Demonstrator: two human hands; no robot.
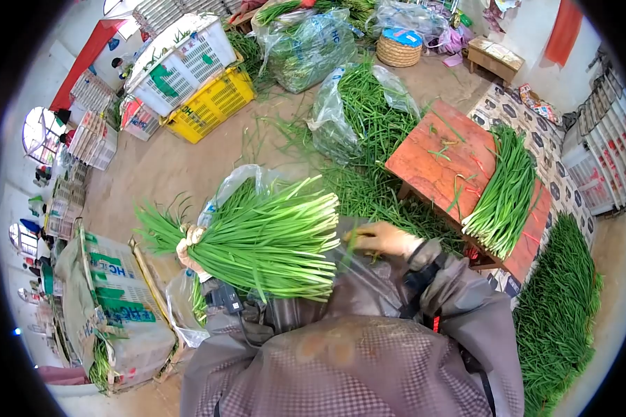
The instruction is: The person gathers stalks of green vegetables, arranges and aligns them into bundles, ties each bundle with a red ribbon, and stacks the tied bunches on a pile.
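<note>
The left hand (190, 247) is closed around a thick bunch of long green stalks with pale ends (275, 240), gripped near its leafy part; the pale ends extend toward the right hand (379, 240). The right hand is just beside these ends, fingers bent; whether it grasps anything cannot be told. Below both hands is a brownish-grey garment with a checked pattern (327, 368). Right of the right hand, an orange-red rectangular table (431, 160) bears a flat pile of similar green stalks (501, 198); farther right is a large heap of dark green leaves (556, 313). Beyond the right hand, a clear plastic bag (329, 111) overflows with green stalks. Well beyond the left hand, a white perforated plastic crate (188, 69) sits on a yellow perforated plastic crate (212, 108).
</note>
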